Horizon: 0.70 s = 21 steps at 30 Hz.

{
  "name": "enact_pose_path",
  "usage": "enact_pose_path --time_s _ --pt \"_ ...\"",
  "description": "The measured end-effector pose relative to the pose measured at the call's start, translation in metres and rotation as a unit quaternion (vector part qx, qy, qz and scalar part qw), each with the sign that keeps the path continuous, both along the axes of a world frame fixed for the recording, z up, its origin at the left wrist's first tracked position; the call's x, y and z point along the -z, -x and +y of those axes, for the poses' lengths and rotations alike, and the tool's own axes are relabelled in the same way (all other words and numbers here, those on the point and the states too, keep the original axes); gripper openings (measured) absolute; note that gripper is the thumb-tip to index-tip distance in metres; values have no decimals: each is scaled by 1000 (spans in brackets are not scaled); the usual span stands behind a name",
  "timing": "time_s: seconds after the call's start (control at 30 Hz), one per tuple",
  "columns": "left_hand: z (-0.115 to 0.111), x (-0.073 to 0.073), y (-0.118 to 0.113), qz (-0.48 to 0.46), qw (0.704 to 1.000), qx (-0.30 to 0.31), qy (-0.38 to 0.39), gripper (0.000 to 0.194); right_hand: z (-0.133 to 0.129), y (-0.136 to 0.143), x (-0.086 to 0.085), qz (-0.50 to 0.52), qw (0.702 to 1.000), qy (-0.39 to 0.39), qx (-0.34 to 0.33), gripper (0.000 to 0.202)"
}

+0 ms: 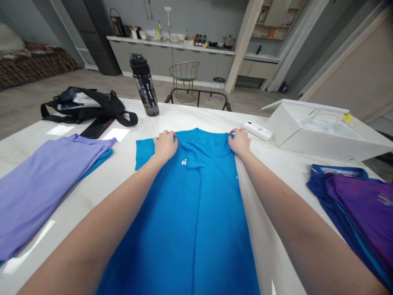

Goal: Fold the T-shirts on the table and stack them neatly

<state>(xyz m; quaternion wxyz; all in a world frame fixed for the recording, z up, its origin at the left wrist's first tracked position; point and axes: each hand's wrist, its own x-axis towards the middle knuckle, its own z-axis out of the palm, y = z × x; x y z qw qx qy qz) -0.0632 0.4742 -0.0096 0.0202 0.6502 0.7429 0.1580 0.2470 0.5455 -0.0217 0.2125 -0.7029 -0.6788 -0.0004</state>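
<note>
A blue T-shirt (178, 205) lies lengthwise on the white table (276, 196), its right side folded over so that one short sleeve lies across the chest. White lettering shows partly beside that sleeve. My left hand (166, 145) is closed on the shirt at the left shoulder, near the sleeve that sticks out to the left. At the top right corner, by the folded edge, my right hand (240, 141) pinches the cloth. Both hands' fingertips are partly hidden by the fingers themselves or the fabric.
Lavender and blue folded shirts (52, 176) lie left; a purple and navy pile (359, 200) lies right. Behind stand a black bag (89, 104), a phone (96, 128), a dark bottle (145, 88), a white handheld device (257, 130) and an open white box (319, 141).
</note>
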Motion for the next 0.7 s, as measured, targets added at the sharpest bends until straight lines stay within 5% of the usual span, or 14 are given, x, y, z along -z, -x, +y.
enact_pose_path --time_s 0.1,0.23,0.4,0.7 --pt "-7 -3 36 52 998 -27 4 39 -7 30 -7 -15 997 -33 -62 27" --pt "-16 -2 82 78 993 -84 41 48 -9 93 -14 -18 980 23 -195 30" --pt "-28 5 115 97 988 -105 55 50 4 155 -11 -36 973 88 -213 42" --pt "-29 -6 141 42 988 -102 110 41 28 168 -6 -44 975 92 -199 21"
